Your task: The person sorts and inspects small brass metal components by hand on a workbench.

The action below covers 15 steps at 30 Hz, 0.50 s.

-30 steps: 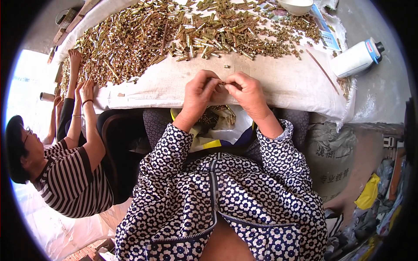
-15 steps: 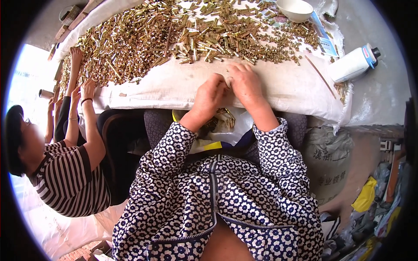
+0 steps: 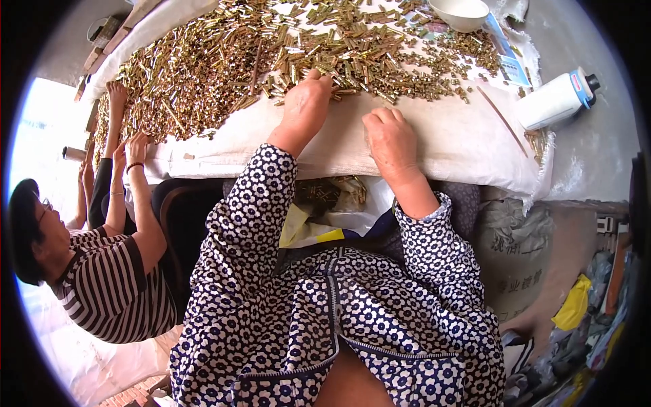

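My left hand [image 3: 306, 105] reaches to the near edge of a spread of small gold-coloured metal tubes [image 3: 380, 64]. Its fingers are pinched together among the tubes, and what they grip is hidden. To the right, my right hand [image 3: 392, 141] is just above or on the pale cloth [image 3: 468, 146], back of the hand up. Its fingers curl inward, hiding whatever is in them. Below the table edge, a pale plastic bag [image 3: 371, 203] with yellow and blue parts lies open on my lap, holding more gold-coloured pieces [image 3: 319, 195].
A white bowl [image 3: 461, 15] stands at the far right, a white bottle [image 3: 553, 102] with a black cap nearer. A thin stick [image 3: 502, 121] lies on the cloth. At left, a person in a striped shirt [image 3: 112, 288] works at a dense heap of small metal parts [image 3: 196, 74].
My hands, close together before, have parted. The left moved forward and left to the tubes; the right shifted slightly nearer me. More of the lap bag shows.
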Available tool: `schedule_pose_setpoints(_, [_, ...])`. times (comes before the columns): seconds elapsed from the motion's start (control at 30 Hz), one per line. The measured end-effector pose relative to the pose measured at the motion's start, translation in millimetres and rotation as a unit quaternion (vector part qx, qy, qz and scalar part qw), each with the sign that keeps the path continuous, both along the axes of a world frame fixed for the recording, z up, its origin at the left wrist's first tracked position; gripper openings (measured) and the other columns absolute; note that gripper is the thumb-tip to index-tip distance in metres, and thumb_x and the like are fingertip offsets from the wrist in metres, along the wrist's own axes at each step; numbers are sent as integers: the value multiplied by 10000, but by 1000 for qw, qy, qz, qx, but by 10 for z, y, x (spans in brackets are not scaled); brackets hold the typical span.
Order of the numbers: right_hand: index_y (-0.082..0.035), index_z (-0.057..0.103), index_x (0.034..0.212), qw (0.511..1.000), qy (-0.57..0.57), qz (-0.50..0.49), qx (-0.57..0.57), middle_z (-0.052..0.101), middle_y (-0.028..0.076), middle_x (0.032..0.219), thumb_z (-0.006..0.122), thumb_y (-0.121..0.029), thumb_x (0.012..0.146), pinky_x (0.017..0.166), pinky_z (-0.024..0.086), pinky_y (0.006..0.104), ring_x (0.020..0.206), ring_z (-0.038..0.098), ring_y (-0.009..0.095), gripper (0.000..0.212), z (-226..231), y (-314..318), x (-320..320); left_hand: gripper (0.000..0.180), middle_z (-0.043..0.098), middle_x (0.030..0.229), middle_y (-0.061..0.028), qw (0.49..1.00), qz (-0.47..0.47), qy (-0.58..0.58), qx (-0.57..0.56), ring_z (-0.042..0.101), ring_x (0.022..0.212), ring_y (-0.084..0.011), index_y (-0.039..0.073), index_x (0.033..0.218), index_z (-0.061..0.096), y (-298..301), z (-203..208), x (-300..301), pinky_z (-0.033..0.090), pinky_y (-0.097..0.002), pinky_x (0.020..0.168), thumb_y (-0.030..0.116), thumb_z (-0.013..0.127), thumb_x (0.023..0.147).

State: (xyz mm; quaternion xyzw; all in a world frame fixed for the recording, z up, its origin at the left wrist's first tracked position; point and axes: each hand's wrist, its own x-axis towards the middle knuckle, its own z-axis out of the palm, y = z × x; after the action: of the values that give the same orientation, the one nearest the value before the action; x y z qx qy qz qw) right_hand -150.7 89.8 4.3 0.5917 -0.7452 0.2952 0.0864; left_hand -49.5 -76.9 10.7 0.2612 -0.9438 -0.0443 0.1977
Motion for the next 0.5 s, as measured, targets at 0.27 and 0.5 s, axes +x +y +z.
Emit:
schedule_pose_setpoints(0.27, [-61, 624, 917, 981, -172, -2, -92, 624, 46, 839, 601, 36, 790, 669, 498, 253, 721, 624, 170, 161, -78, 17, -39, 67, 619, 813, -134, 965, -35, 128, 226, 617, 708, -281, 9, 823, 617, 302, 70, 274, 492, -366, 637, 42, 606, 765])
schedule_pose_setpoints(0.5, [-29, 638, 959, 845, -521, 110, -52, 647, 32, 875, 629, -70, 824, 736, 471, 271, 788, 587, 110, 142, -69, 11, 4, 75, 576, 707, 2, 836, -10, 191, 514, 524, 625, -58, 21, 932, 598, 529, 45, 569, 438, -216, 565, 26, 609, 858])
